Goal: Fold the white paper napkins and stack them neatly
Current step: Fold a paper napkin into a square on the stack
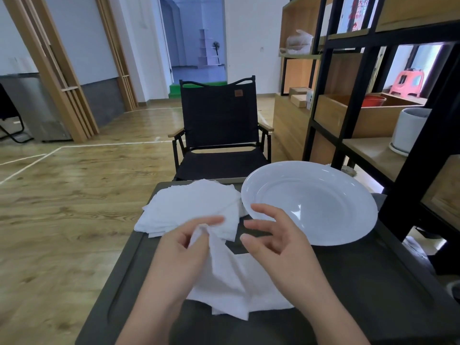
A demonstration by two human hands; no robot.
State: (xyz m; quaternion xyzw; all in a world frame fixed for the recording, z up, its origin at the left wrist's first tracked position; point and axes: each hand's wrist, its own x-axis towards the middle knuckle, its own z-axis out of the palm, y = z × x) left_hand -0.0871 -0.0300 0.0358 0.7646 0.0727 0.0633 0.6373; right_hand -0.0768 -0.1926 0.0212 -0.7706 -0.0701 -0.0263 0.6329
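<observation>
White paper fills the middle of my view: the left hand [181, 247] pinches a crumpled corner of a napkin [231, 282] between thumb and fingertips, lifting that corner clear of the dark table [361, 282] while the rest of the sheet drapes down and lies spread on the surface nearer to me. I take the white plate [311, 202] as my landmark. The held napkin sits on my side of the plate and a little to its left, not touching it as far as I can tell. The right hand [278, 242] hovers just beside the plate's near rim, fingers spread apart and loosely bent, gripping nothing; its fingertips point toward the pinched corner with a small gap between the two hands. Left of the plate, with its nearest sheets tucked against or slightly under the plate's rim, lies a loose pile of napkins [194, 207], fanned out unevenly so their corners stick out at different angles. I cannot tell how many sheets are in it. The plate itself rests on the far right part of the table and holds nothing that I can see. Beyond the plate and to its left stands a black folding chair [219, 128] facing me, and to the plate's right rises a black-framed wooden shelf unit [373, 95].
</observation>
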